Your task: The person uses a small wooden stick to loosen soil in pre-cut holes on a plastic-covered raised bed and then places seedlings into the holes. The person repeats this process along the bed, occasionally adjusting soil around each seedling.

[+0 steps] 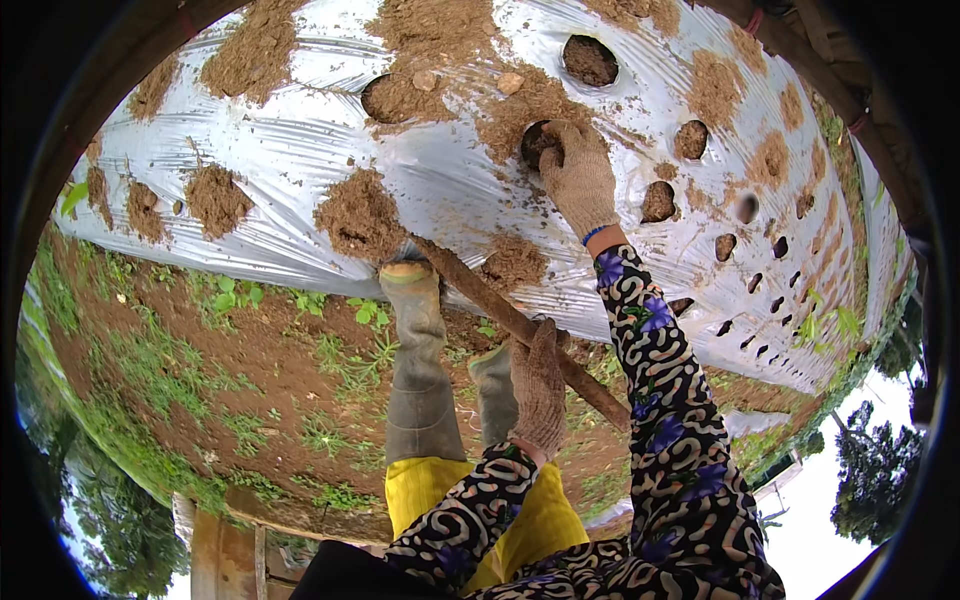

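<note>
My right hand (581, 172), in a tan knit glove, reaches down at a round hole (534, 144) cut in silver plastic mulch film (442, 176). Its fingertips are at the dark soil inside, and whether they pinch anything is hidden. Lower down, my left hand (538, 382), in a similar brown glove, is closed around a long wooden pole (472, 281). The pole slants from a crumbly soil mound (360, 214) by my boot down to the right, passing near my right sleeve. Loose brown soil (517, 112) lies around the hole.
More planting holes, such as a soil-filled one (590, 60), run along the bed to the right. Two clods (510, 82) rest on the film. My rubber boot (420, 360) is against the bed's edge. Weeds (240, 296) grow on the bare earth path (285, 360).
</note>
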{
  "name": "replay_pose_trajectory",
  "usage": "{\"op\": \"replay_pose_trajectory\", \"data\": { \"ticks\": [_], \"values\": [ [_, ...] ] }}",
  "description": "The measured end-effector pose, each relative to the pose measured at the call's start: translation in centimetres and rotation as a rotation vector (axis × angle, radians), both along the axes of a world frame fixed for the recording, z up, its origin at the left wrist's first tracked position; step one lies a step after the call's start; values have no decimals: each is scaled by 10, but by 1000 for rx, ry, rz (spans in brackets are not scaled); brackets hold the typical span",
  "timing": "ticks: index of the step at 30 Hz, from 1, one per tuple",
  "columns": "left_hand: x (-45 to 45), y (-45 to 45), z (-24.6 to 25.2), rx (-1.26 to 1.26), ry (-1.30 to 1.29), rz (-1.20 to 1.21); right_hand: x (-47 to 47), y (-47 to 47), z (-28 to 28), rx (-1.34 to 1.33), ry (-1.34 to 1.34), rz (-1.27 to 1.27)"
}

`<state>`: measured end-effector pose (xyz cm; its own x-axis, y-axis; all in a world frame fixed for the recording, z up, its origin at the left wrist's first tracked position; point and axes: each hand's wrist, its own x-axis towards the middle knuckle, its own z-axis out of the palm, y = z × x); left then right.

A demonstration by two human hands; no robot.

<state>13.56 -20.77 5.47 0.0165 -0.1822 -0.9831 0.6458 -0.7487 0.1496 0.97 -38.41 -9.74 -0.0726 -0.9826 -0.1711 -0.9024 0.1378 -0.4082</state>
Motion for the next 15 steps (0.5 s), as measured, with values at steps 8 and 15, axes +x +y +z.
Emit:
{"op": "replay_pose_trajectory", "data": {
  "ticks": [8, 15],
  "values": [
    [0, 5, 4, 34, -25, -87, 16, -29, -13, -133, 102, 177],
    [0, 2, 9, 12, -33, -94, 25, 30, 13, -105, 51, 233]
  ]
}}
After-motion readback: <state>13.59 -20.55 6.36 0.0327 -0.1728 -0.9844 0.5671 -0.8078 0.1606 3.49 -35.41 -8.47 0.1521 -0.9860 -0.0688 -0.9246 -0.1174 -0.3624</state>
